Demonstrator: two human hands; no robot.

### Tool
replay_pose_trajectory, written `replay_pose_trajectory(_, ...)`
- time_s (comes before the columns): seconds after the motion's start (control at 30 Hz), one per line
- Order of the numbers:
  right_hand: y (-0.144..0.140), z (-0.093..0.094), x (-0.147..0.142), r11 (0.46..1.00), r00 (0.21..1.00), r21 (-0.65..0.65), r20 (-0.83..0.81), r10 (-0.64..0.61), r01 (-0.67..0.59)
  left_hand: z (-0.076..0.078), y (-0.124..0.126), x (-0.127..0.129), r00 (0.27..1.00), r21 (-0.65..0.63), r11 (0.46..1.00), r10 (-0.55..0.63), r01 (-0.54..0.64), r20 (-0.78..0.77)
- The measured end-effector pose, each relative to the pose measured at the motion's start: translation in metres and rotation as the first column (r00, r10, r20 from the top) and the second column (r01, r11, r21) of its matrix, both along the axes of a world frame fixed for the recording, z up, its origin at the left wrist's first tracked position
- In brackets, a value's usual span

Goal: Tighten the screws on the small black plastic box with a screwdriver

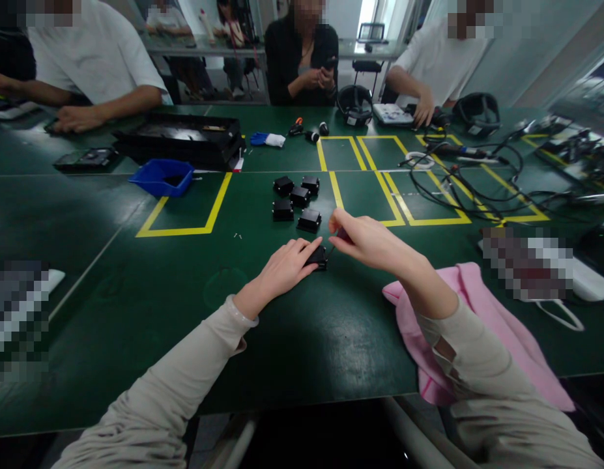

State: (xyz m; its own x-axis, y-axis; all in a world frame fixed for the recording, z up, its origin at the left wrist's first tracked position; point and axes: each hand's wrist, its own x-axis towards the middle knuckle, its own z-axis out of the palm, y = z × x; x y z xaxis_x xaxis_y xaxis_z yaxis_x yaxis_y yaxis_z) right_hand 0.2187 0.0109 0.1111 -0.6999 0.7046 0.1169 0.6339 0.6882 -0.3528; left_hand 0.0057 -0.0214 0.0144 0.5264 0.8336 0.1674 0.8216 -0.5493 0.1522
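Observation:
My left hand (289, 260) lies over a small black box (321, 259) on the green table, its fingers and thumb gripping the box's sides. To the right of it, my right hand (367, 240) is closed round a screwdriver (332, 250); most of its dark handle is hidden, and its thin shaft slants down toward the box's right end. Whether the tip touches the box I cannot tell. Just beyond my hands stand several similar black boxes, the nearest black box (309, 220) among them. Left of these lie a few tiny pale bits (238, 236), too small to name.
A blue bin (162, 177) and a large black tray (179, 140) stand at the far left. Black cables (497, 176) sprawl on the right. A pink cloth (482, 326) lies under my right forearm. Several people sit across the green table (282, 352), which bears yellow tape outlines.

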Motion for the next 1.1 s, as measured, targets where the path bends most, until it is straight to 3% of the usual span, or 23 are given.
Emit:
replay_pose_trajectory(0.23,-0.002,0.0,-0.004,0.996,0.996,0.052,0.038,-0.076,0.074,0.0,0.0,0.0,1.0,-0.004,1.0,-0.001,0.001,-0.003)
replay_pose_trajectory(0.8,0.004,-0.002,-0.006,0.994,0.996,0.082,0.032,-0.077,0.075,-0.003,0.001,-0.001,1.0,0.023,1.0,-0.005,0.006,-0.014)
replay_pose_trajectory(1.1,0.006,-0.025,0.012,0.986,0.952,-0.05,-0.258,-0.165,0.157,-0.002,0.0,0.0,1.0,0.017,1.0,-0.001,0.001,0.002)
